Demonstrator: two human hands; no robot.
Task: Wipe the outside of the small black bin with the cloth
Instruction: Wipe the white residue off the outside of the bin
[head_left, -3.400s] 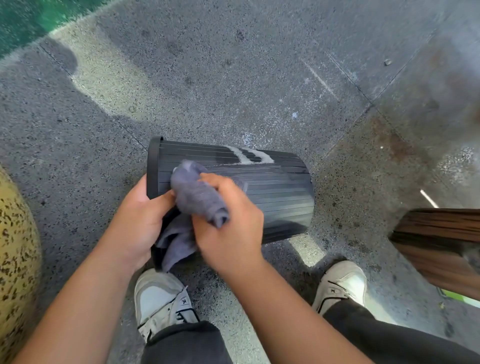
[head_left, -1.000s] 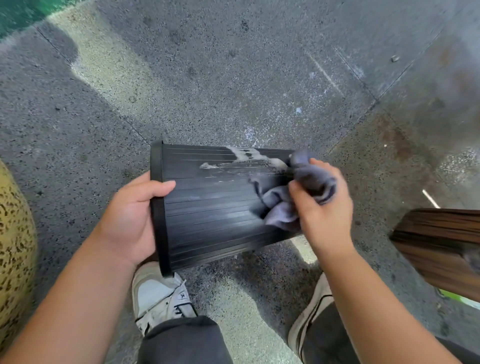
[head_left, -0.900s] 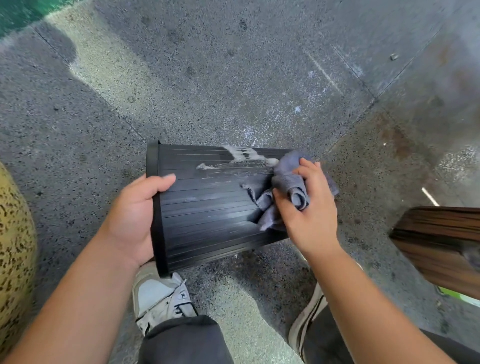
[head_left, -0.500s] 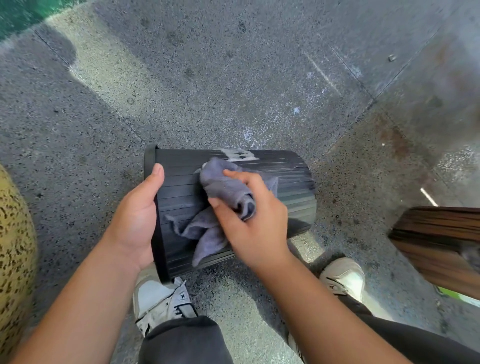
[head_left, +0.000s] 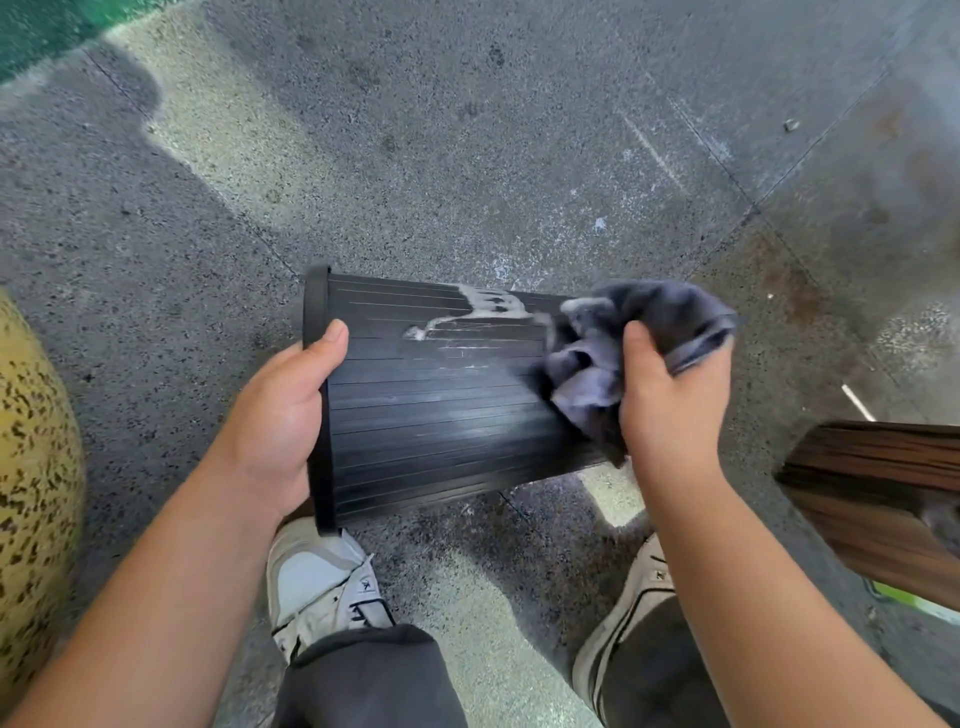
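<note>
- Lying on its side, the small black bin (head_left: 431, 415) is held above the speckled concrete floor (head_left: 467, 156), rim toward the left and base toward the right, roughly midway across the floor and nearer its lower edge.
- Its ribbed outer wall faces up; a whitish foamy smear (head_left: 483, 304) streaks the upper part of that wall.
- The left hand (head_left: 275, 415) grasps the bin at its rim, thumb lying across the ribbed wall, the other fingers hidden behind the rim.
- The right hand (head_left: 670, 395) is clenched around a bunched grey cloth (head_left: 623, 343), pressing it against the wall at the base end, just right of the smear.
- Part of the cloth spills out above and to the left of the thumb.
- Two pale shoes (head_left: 317, 577) and dark trouser legs (head_left: 374, 675) show below the bin.
- A yellow speckled object (head_left: 31, 467) sits at the floor's left edge.
- A brown wooden piece (head_left: 883, 493) juts in from the right edge.
</note>
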